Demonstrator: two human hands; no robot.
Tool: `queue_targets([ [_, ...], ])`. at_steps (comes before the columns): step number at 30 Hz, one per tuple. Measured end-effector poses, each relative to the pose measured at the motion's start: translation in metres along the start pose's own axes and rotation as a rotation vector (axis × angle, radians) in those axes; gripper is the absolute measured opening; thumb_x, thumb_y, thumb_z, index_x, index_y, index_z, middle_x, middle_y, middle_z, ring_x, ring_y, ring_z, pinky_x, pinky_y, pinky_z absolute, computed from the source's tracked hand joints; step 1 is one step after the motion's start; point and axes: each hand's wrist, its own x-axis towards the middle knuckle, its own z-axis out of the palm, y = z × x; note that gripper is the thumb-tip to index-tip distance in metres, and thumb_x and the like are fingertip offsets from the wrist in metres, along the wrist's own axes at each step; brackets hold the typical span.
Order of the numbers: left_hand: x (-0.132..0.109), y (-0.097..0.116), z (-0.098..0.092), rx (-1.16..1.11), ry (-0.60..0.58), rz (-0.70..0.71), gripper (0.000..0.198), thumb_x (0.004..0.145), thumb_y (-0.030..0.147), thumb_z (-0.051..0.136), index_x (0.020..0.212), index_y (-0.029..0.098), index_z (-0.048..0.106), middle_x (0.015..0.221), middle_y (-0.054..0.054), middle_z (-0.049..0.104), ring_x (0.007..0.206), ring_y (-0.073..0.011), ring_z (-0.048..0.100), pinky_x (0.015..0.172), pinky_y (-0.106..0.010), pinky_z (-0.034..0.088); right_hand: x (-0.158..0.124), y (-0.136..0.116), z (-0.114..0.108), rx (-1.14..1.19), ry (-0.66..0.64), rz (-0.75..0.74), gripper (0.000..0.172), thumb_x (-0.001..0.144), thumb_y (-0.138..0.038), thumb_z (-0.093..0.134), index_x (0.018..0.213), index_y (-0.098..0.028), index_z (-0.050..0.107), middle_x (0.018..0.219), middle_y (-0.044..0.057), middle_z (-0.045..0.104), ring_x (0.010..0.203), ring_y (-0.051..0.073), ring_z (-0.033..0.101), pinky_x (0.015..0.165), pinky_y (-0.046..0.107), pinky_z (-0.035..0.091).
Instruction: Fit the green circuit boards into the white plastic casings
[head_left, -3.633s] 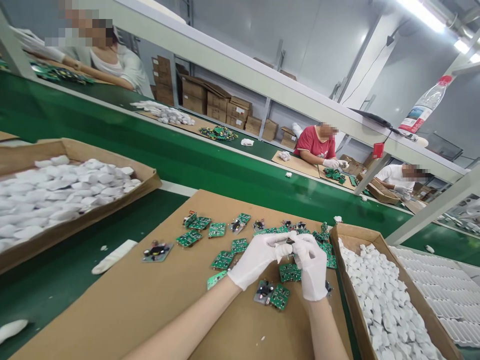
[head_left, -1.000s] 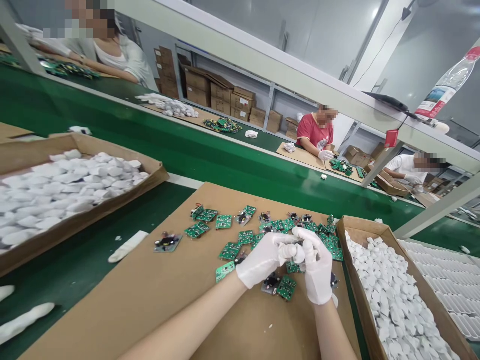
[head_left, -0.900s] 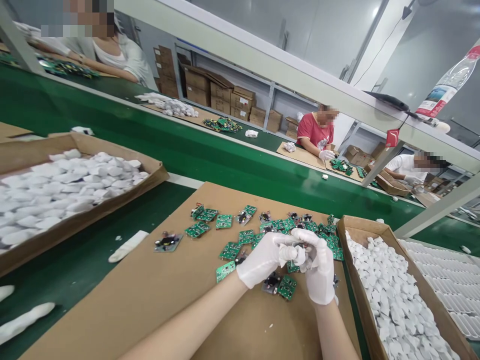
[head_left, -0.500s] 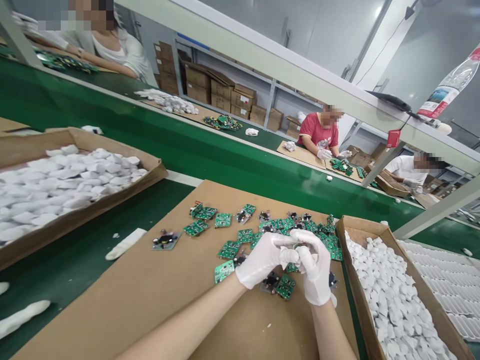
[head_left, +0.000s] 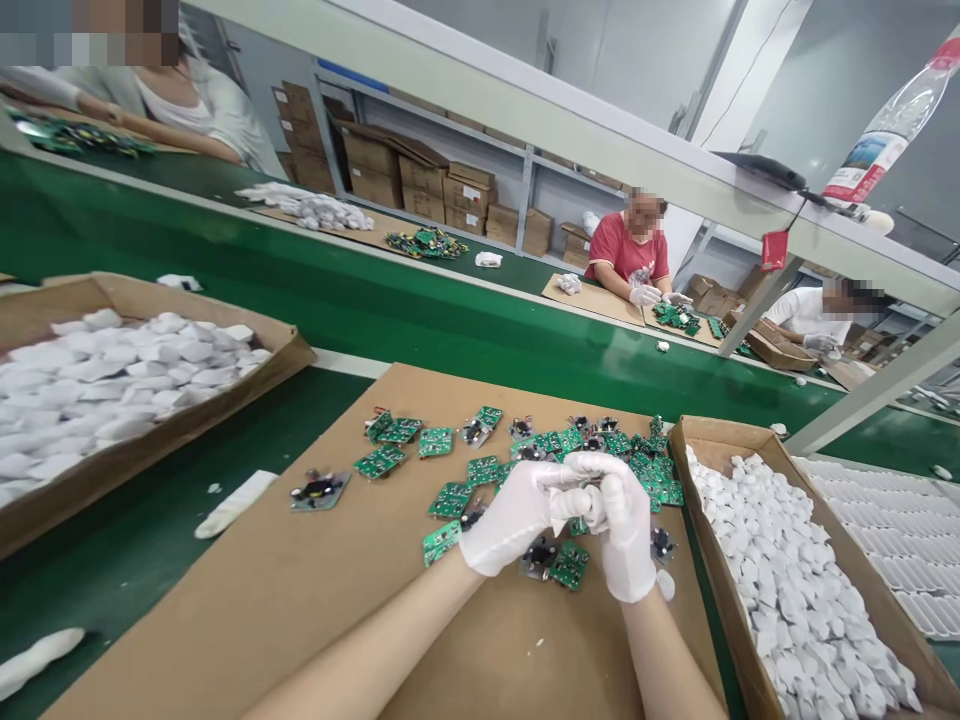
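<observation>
Both my hands wear white gloves and meet over a cardboard sheet [head_left: 300,600]. My left hand [head_left: 514,515] and my right hand [head_left: 626,530] are closed together on one small white part [head_left: 576,501] pinched between the fingertips. Several green circuit boards [head_left: 450,498] lie scattered on the sheet just beyond and under my hands; one board [head_left: 568,563] lies right below them. At my right, a cardboard box [head_left: 697,545] holds several white plastic pieces [head_left: 787,580].
Another cardboard box of white pieces [head_left: 112,375] stands at the left on the green belt [head_left: 420,310]. A loose white piece [head_left: 235,503] lies on the belt. Three people work across the belt. A bottle [head_left: 881,130] lies on the overhead shelf.
My hands have stayed pressed together on the small part, the fingers shifting slightly. The view has drifted a little to the right and down.
</observation>
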Motion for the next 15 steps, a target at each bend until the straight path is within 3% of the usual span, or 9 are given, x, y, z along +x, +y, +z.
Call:
queue_targets([
  [2,0.0,0.001,0.001,-0.045,-0.043,0.048,0.051,0.071,0.063,0.069,0.056,0.015,0.062,0.061,-0.004,0.056,0.063,-0.0182,0.049,0.062,-0.031,0.038,0.0,0.003,-0.002,0.106,-0.022,0.057,0.05,0.091,-0.058,0.046,0.107,-0.018,0.072,0.083,0.008,0.073,0.047,0.011,0.05,0.037,0.022,0.036],
  [3,0.0,0.002,0.002,-0.087,-0.059,0.066,0.053,0.071,0.066,0.067,0.054,0.016,0.06,0.061,-0.004,0.054,0.064,-0.0186,0.049,0.062,-0.031,0.038,0.0,0.004,-0.003,0.126,-0.025,0.065,0.052,0.092,-0.058,0.044,0.109,-0.018,0.072,0.086,0.009,0.073,0.05,0.012,0.054,0.038,0.022,0.038],
  [5,0.0,0.003,0.003,-0.158,-0.085,0.07,0.055,0.068,0.068,0.067,0.055,0.016,0.058,0.061,-0.003,0.05,0.063,-0.0182,0.047,0.062,-0.031,0.039,0.0,0.005,-0.004,0.092,-0.022,0.032,0.047,0.092,-0.055,0.047,0.111,-0.02,0.072,0.102,0.01,0.073,0.068,0.017,0.064,0.05,0.026,0.049],
  [8,0.0,0.004,0.004,-0.122,-0.073,0.055,0.054,0.067,0.067,0.07,0.056,0.015,0.06,0.06,-0.002,0.049,0.061,-0.0163,0.044,0.062,-0.031,0.038,0.0,0.005,-0.004,-0.028,-0.02,-0.06,0.037,0.091,-0.049,0.055,0.11,-0.022,0.071,0.113,0.01,0.071,0.09,0.023,0.067,0.066,0.032,0.055],
  [12,0.0,0.0,0.003,-0.114,0.005,0.024,0.052,0.063,0.065,0.074,0.06,0.013,0.064,0.059,-0.001,0.05,0.06,-0.0152,0.043,0.062,-0.03,0.037,-0.001,0.005,-0.003,-0.158,0.015,-0.142,0.036,0.09,-0.049,0.057,0.108,-0.02,0.071,0.109,0.011,0.072,0.09,0.023,0.067,0.069,0.034,0.056],
  [15,0.002,-0.007,0.004,-0.195,-0.006,0.029,0.054,0.062,0.065,0.075,0.06,0.013,0.063,0.059,-0.001,0.05,0.06,-0.0152,0.044,0.062,-0.03,0.038,-0.001,0.006,-0.003,-0.182,0.005,-0.165,0.043,0.092,-0.054,0.052,0.11,-0.02,0.071,0.108,0.011,0.072,0.09,0.024,0.068,0.068,0.035,0.056],
])
